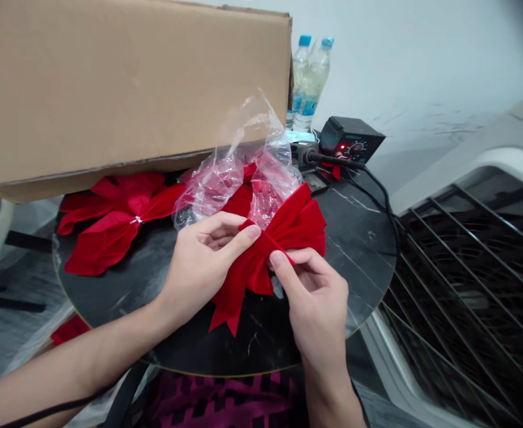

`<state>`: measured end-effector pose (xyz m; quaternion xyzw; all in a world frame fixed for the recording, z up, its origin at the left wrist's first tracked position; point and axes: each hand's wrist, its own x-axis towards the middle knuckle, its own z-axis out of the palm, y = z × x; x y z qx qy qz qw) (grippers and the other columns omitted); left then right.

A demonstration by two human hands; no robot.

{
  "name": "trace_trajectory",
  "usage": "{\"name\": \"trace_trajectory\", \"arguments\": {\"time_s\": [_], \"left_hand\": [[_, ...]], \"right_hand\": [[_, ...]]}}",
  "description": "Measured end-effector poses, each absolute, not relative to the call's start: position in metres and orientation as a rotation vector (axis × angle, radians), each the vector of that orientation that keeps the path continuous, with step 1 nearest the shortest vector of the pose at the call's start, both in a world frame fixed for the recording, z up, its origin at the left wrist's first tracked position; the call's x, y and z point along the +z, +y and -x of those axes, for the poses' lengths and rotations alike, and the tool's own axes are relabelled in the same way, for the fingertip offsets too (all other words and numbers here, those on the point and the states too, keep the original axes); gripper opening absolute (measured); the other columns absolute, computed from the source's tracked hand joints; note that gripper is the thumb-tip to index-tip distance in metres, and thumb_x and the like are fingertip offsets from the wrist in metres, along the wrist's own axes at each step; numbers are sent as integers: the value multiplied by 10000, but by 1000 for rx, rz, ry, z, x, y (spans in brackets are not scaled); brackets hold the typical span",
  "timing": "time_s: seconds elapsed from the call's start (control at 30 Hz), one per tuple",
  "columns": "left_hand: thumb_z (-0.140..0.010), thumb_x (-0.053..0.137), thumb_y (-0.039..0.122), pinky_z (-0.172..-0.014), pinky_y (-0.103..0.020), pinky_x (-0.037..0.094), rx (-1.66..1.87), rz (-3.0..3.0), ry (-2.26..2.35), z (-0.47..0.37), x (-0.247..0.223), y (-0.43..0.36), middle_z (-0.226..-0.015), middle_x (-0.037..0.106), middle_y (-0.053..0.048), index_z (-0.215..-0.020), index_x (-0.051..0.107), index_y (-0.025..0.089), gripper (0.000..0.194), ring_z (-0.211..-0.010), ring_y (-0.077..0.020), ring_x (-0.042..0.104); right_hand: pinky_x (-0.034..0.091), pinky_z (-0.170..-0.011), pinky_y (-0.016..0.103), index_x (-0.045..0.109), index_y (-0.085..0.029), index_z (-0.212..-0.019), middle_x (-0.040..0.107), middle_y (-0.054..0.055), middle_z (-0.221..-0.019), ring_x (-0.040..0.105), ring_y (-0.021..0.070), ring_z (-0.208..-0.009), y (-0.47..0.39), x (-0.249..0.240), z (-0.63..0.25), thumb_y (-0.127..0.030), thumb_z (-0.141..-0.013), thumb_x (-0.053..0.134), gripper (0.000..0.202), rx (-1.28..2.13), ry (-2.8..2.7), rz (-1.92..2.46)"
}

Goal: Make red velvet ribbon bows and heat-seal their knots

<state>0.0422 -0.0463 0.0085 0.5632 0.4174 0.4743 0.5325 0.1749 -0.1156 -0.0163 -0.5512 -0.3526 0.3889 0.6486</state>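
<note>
A red fabric bow (294,223) with pleated loops and a notched tail is between my hands, over the round black table. My left hand (207,255) pinches one end of the red band across its middle between thumb and fingers. My right hand (317,288) pinches the other end of that band, lower and to the right. Behind the bow, crumpled clear plastic bags (225,178) cover part of more red fabric. Another red bow (122,220), tied at its centre with a white tie, lies spread out at the left.
A large cardboard box (131,83) stands at the back left. Two plastic bottles (308,89) and a black control box (350,141) with a lit red light, knob and cables are at the back right. A fan-like grille (470,273) stands right of the marble-look table (354,226).
</note>
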Motion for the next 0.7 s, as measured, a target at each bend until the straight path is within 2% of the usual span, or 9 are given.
{"name": "trace_trajectory", "arguments": {"time_s": [0.17, 0.43, 0.7], "left_hand": [[-823, 848, 366, -763, -238, 605, 1137, -1276, 1011, -43, 7, -46, -875, 799, -23, -883, 789, 187, 198, -813, -170, 747], [-822, 857, 320, -714, -189, 583, 1150, -1309, 1019, -41, 9, -47, -854, 801, -4, -877, 802, 196, 146, -775, -140, 734], [-828, 847, 343, -652, -203, 576, 1191, -1456, 1112, -42, 16, -50, -806, 792, -10, -856, 775, 185, 176, -732, -158, 740]], "right_hand": [[569, -677, 300, 722, -219, -775, 733, 19, -775, 667, 170, -711, -115, -22, -177, -378, -812, 865, 217, 975, -712, 1195], [555, -677, 260, 760, -223, -779, 734, 1, -750, 651, 135, -695, -114, -25, -179, -322, -780, 898, 170, 1096, -652, 1090], [580, -649, 285, 751, -216, -711, 729, 11, -699, 656, 151, -649, -111, -23, -176, -363, -705, 938, 238, 1104, -591, 1123]]}}
